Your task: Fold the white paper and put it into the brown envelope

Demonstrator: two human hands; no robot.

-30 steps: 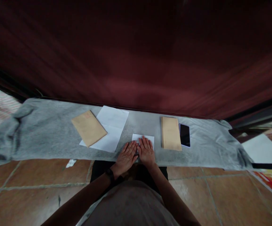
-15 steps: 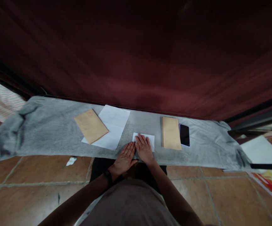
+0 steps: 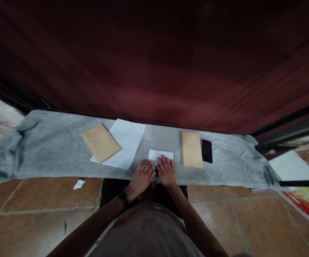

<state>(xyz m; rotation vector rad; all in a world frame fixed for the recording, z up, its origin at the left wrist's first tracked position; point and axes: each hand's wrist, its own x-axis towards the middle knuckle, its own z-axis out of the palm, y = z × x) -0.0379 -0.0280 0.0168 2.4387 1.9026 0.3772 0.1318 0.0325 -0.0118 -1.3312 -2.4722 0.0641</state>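
A small white sheet of paper (image 3: 156,154), seemingly folded, lies on the grey cloth in front of me. My left hand (image 3: 142,175) rests flat at its lower left corner, fingers stretched out. Lying across the lower right part of the paper, my right hand (image 3: 167,172) is flat with its fingers extended. Both thumbs point inward, close to each other. To the left, a brown envelope (image 3: 101,143) overlaps a larger white sheet (image 3: 129,139). On the right sits a stack of brown envelopes (image 3: 192,150).
A phone (image 3: 206,151) lies beside the envelope stack. The grey cloth (image 3: 55,150) covers a narrow surface against a dark red panel (image 3: 154,89). A scrap of white paper (image 3: 79,184) is on the tiled floor. More paper (image 3: 292,166) lies at the far right.
My right hand has slid right and toward me over the small white paper, uncovering its upper part. My left hand stays near the lower left corner. The view has shifted slightly.
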